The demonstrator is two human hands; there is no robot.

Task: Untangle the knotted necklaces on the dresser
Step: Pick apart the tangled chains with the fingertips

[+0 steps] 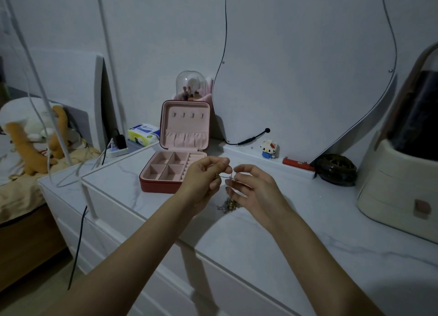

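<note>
Fingers of the left hand [205, 173] curl inward and pinch a thin chain at their tips; fingers of the right hand [251, 187] pinch the same chain at thumb and forefinger, the remaining fingers loosely spread. The two hands meet just above the dresser [260, 240], near the centre of the view. Below them, at 6 o'clock from the fingertips, the knotted necklaces [229, 205] hang as a small gold and silver clump whose lowest part rests on the marble-patterned top. At 10 o'clock from the hands stands an open jewelry box [176, 164], red outside, pink inside, its lid upright. At 3 o'clock, well apart, sits a cream cosmetics organizer [393, 187], with a dark round woven object [336, 170] just beside it. Farther back, at 1 o'clock, a small block figure [269, 148] stands on a low ledge below the curved mirror [308, 66]. At 12 o'clock, behind the box, rises a glass dome [190, 84].
</note>
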